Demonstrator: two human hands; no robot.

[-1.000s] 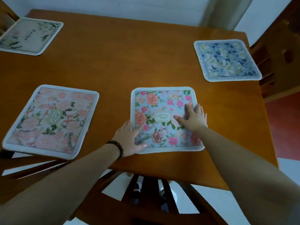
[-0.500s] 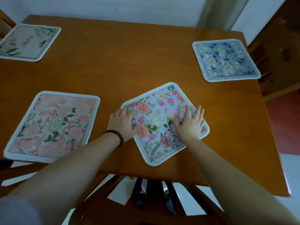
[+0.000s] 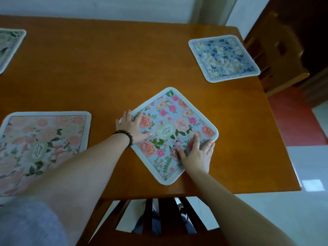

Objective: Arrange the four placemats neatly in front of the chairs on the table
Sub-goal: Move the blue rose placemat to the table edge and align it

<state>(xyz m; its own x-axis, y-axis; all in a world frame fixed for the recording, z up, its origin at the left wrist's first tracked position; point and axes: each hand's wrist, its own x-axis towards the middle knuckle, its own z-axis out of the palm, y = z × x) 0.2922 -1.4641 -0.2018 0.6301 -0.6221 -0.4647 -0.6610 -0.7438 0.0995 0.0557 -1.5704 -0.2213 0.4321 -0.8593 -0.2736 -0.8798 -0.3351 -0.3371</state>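
Note:
A light-blue placemat with pink flowers (image 3: 174, 121) lies on the wooden table (image 3: 115, 68), turned like a diamond near the front edge. My left hand (image 3: 132, 128), with a bead bracelet on the wrist, presses flat on its left corner. My right hand (image 3: 197, 157) presses flat on its lower right side. A pink floral placemat (image 3: 40, 148) lies square at the front left. At the far right rests a blue and white placemat (image 3: 223, 57). A pale green one (image 3: 8, 47) shows partly at the far left edge.
A wooden chair back (image 3: 159, 219) stands just below the table's front edge, under my arms. Another wooden chair (image 3: 280, 50) stands at the right side beside the blue and white mat. A white wall runs behind the table.
The blue floral placemat was square to the table edge; both hands have rotated it under flat palms, so that it now sits corner-forward. The view has shifted slightly.

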